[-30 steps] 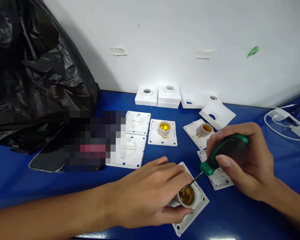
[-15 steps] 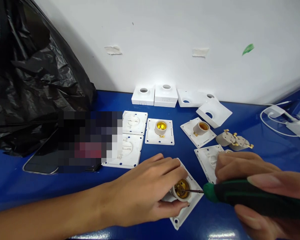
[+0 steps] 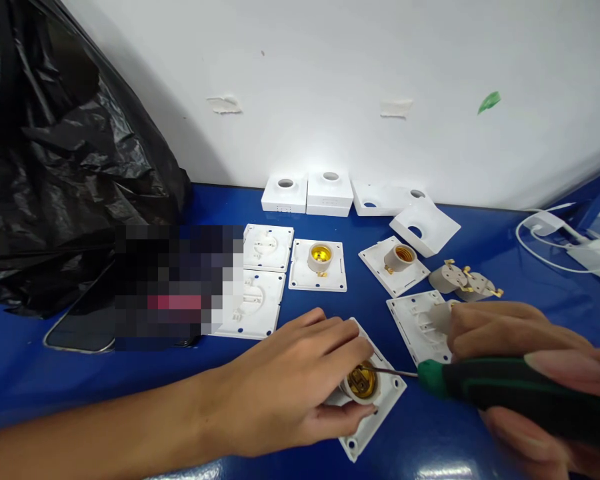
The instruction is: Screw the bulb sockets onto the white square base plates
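Using the nearest socket [image 3: 364,387] as the clock centre: the left hand [image 3: 300,380] comes in from 9 and is gripping that socket, which sits on a tilted white base [image 3: 375,421]. The right hand [image 3: 525,333], out at 3, has its fingers wrapped round a green-and-black screwdriver [image 3: 500,390], shaft running to the socket's mouth; can't tell if the tip is on a screw. I'd call this one mid-job. At 2 there's another base [image 3: 413,320], partly blocked by the right fingers, so no verdict there, and just beyond it two loose sockets [image 3: 463,280] not on anything. At 10, two bare bases [image 3: 257,323], so those look untouched. The socketed bases at 11 [image 3: 304,277] and 1 [image 3: 377,263] look further along, though I can't see if they're fastened. Farthest off, 11 round to 1, the white covers [image 3: 329,201] are all off, so capping looks undone.
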`<state>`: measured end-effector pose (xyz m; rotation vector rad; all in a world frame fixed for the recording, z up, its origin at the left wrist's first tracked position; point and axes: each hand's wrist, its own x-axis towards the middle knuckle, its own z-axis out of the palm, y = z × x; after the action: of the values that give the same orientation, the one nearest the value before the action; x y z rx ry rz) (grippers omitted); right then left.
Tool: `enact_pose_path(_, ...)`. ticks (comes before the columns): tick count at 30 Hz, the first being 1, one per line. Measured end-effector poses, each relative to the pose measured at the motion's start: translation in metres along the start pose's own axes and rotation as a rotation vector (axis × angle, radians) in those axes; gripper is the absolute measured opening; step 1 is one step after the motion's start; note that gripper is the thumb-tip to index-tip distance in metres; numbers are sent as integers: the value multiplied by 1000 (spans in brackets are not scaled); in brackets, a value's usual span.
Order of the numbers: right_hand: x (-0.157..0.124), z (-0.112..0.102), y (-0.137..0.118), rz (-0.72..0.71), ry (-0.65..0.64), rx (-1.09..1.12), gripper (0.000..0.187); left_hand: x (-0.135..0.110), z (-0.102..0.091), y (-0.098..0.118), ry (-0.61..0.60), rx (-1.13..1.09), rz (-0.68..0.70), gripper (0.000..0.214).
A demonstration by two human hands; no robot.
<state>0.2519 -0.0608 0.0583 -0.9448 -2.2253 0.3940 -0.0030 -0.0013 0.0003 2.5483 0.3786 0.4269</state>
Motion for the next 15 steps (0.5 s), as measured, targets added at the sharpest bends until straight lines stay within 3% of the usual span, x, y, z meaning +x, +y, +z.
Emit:
enact_pose_path(3,4,0,0,-23,-30,-18,9,1,0,-2,-7,-7,33,30)
enact_pose_path(9,-2,22,-15,170,285,96,26,1,1,-6,-14,-30,51,30)
enact_pose_path(15,-4,12,-14,202,347,133,26,1,2,-7,-15,-30,43,29)
